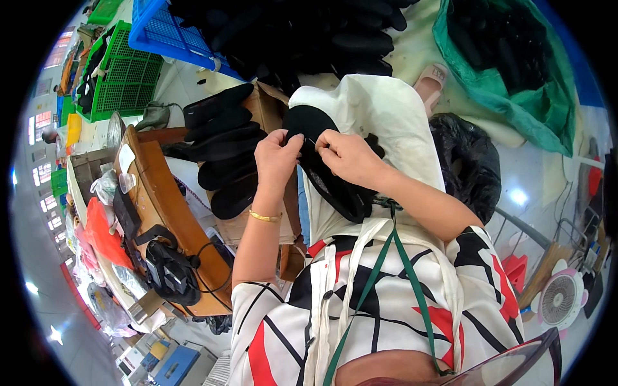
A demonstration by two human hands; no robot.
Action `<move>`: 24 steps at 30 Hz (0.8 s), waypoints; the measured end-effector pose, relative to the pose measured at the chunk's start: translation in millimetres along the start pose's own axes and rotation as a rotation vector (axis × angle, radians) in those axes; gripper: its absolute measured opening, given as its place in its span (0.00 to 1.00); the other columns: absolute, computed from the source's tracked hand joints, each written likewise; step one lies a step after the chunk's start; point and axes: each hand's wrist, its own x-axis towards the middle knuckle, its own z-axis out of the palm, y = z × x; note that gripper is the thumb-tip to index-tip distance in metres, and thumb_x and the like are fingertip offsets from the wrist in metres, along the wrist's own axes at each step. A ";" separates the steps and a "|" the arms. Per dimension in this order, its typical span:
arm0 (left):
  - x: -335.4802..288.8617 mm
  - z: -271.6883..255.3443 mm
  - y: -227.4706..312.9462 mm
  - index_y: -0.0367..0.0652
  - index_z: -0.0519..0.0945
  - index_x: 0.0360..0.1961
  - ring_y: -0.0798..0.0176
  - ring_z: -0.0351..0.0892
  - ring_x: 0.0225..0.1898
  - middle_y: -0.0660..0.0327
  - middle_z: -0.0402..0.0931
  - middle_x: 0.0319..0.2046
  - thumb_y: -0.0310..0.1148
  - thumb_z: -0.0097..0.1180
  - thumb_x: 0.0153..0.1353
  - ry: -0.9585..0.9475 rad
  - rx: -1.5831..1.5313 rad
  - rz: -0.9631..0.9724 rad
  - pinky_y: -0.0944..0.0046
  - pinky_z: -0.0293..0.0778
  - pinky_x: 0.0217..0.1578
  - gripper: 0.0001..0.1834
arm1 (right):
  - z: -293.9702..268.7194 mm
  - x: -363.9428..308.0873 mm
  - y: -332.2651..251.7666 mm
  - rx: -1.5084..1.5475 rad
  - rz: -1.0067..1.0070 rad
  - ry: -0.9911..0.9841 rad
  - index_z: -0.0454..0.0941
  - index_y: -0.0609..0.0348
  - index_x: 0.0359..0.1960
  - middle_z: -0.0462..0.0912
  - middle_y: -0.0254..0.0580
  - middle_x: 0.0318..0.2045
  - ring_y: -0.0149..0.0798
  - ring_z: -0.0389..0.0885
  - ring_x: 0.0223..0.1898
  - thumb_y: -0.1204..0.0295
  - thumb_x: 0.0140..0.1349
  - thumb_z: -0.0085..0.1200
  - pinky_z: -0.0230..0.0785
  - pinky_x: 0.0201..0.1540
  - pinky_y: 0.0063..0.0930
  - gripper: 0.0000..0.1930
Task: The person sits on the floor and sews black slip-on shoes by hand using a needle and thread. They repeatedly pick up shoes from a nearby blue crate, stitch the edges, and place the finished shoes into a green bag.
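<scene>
A black cloth shoe point(310, 120) lies across my lap on a white apron point(393, 109), its toe pointing away from me. My left hand point(278, 156) pinches the shoe's left edge between thumb and fingers. Over the middle of the shoe my right hand point(348, 156) is closed in a pinch, its fingertips close to the left ones. A tiny pale glint shows between the fingertips, too small to name. The right fingers cover part of the shoe's opening.
Several black shoes point(228, 161) lie in a row on a cardboard box point(273, 119) to my left. Beyond are a blue crate point(170, 35) and a black shoe heap point(290, 38). A green sack point(537, 116) and black plastic bag point(467, 161) stand right; a wooden table point(167, 212) stands left.
</scene>
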 end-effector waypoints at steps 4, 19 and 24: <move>-6.9 8.3 -3.0 0.35 0.81 0.28 0.77 0.74 0.20 0.66 0.78 0.21 0.33 0.65 0.58 0.022 -0.229 -0.032 0.74 0.71 0.22 0.10 | 2.0 5.2 5.5 -0.141 -0.020 0.008 0.76 0.63 0.37 0.81 0.53 0.26 0.52 0.81 0.28 0.71 0.62 0.49 0.71 0.35 0.42 0.08; -5.9 9.5 -2.1 0.36 0.80 0.26 0.77 0.72 0.19 0.66 0.76 0.18 0.31 0.64 0.57 0.026 -0.201 -0.050 0.74 0.70 0.20 0.09 | 7.8 13.7 1.3 -0.400 -0.034 -0.010 0.75 0.63 0.36 0.83 0.55 0.26 0.58 0.83 0.32 0.72 0.60 0.48 0.75 0.37 0.50 0.08; -4.0 2.5 9.3 0.38 0.79 0.24 0.76 0.71 0.18 0.66 0.75 0.19 0.31 0.61 0.56 -0.052 -0.272 -0.177 0.73 0.69 0.19 0.09 | 24.9 1.4 5.4 -0.676 -0.172 0.058 0.68 0.61 0.34 0.80 0.49 0.19 0.52 0.82 0.21 0.73 0.61 0.50 0.73 0.23 0.44 0.05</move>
